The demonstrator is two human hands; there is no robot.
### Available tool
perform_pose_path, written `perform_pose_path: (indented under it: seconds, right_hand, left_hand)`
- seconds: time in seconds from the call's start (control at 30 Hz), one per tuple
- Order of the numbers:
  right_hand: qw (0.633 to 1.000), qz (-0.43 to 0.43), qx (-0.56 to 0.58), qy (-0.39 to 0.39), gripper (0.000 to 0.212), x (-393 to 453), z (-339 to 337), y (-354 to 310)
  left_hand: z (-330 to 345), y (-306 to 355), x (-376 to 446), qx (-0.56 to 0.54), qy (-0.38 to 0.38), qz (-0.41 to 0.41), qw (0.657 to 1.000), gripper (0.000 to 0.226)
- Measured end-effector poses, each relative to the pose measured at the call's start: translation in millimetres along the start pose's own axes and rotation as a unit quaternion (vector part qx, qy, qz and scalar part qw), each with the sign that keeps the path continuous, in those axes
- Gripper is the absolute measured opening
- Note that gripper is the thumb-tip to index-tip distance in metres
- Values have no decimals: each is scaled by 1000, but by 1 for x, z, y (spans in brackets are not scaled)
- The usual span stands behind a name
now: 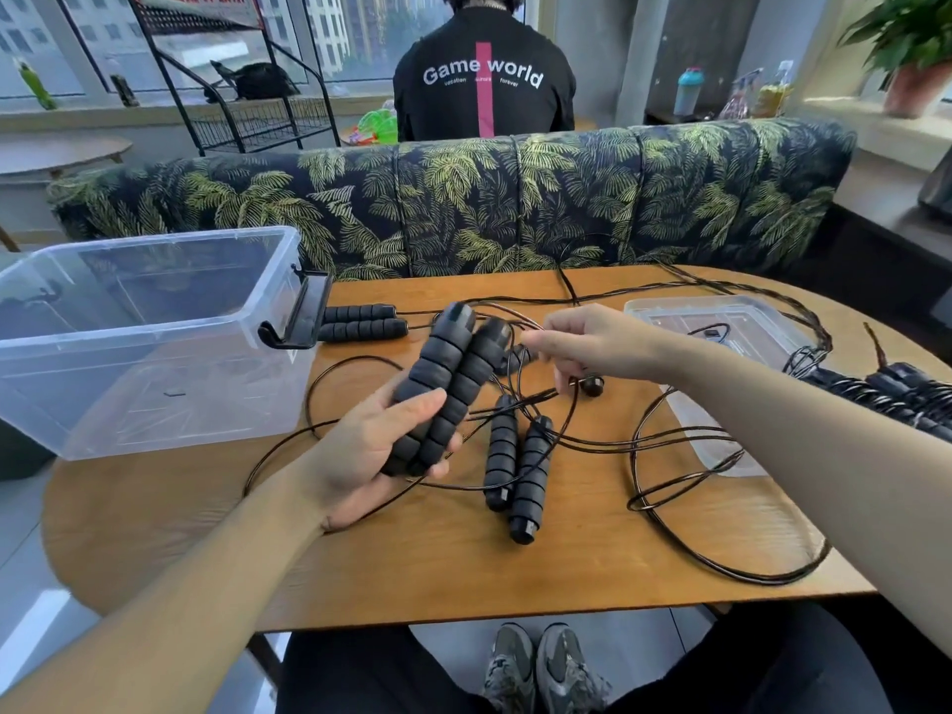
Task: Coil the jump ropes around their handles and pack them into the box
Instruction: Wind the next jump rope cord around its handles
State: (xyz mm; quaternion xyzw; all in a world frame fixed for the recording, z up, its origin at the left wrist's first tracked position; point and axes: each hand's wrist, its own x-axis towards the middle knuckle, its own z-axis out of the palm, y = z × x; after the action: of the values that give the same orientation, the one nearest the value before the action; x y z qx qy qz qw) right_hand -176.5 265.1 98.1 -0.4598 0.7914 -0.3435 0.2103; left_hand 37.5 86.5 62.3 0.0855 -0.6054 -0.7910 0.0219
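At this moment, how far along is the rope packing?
Early. Done: a coiled bundle lies at the table's right edge, but the clear box looks empty. In hand: the left hand grips a pair of handles while the right hand pinches the cord. Left: coil the pair on the table and the pair by the box, then pack everything.

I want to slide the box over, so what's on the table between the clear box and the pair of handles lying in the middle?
In the head view, loops of black rope cross the wooden table there, and the left hand holding two handles hovers above.
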Motion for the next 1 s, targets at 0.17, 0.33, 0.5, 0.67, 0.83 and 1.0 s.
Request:
perform_pose_path:
  seconds: [0.17,0.33,0.5,0.67,0.83,1.0]
  right_hand:
    - [980,6,200,-4,18,7,5,5]
    - [974,-13,204,94,30,10,20,-20]
    - [969,40,235,70,24,22,39,-32]
    - [964,12,257,61,18,13,61,-35]
    - [991,-13,124,41,44,3,85,-43]
    - [998,-48,12,24,36,-6,109,-53]
  left_hand:
    - [1,0,6,-16,54,10,998,45]
    - [7,0,22,-47,139,68,987,44]
    - [14,0,45,-129,210,90,965,15]
    - [14,-3,60,-164,254,90,949,17]
    - [17,-11,61,-168,269,59,946,60]
    - [18,-18,59,-171,277,22,945,34]
